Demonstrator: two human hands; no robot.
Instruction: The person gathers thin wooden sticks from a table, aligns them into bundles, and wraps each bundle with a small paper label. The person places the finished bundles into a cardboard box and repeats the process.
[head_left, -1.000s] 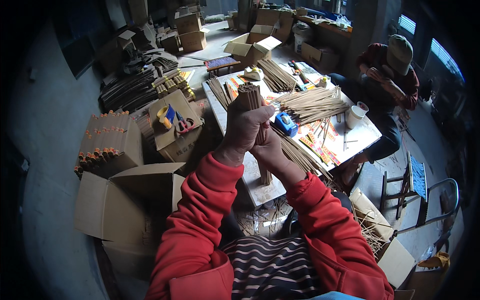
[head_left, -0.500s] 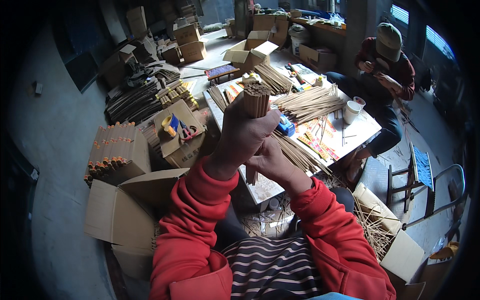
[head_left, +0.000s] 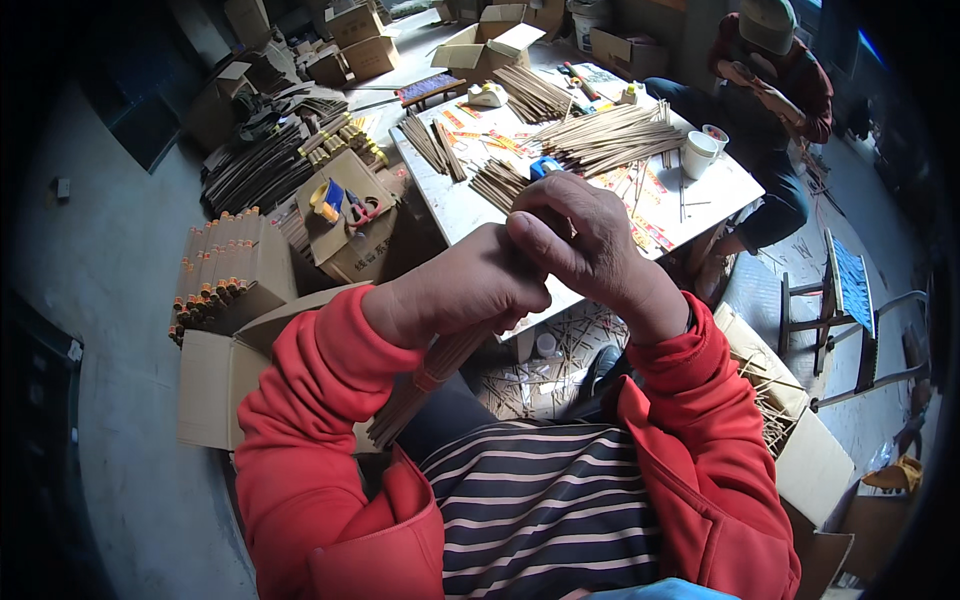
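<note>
My left hand [head_left: 460, 285] is closed in a fist around a bundle of brown incense sticks [head_left: 448, 358]. The bundle slants down toward my lap, its lower end fanning slightly below a thin reddish band [head_left: 428, 381]. Against the top of that fist, my right hand [head_left: 590, 235] is curled with its thumb bent inward, over where the bundle's upper end would be. That upper end and my right fingertips' grip are hidden. Just beyond the hands, a blue tape dispenser [head_left: 544, 167] rests on the white table [head_left: 470, 215], with loose incense sticks [head_left: 615, 135] behind it.
White cups [head_left: 699, 155] stand at the table's right. Another person [head_left: 770, 80] sits beyond, hands together. Open cartons flank me: one left [head_left: 208, 385], one right with sticks [head_left: 770, 400]. Finished bundles [head_left: 215, 265] are stacked at left. A blue-seated stool [head_left: 850, 285] is at right.
The bundle has tipped from upright, with its lower end now toward my lap. My hands have come lower and nearer. My right hand has moved from below my left to above it.
</note>
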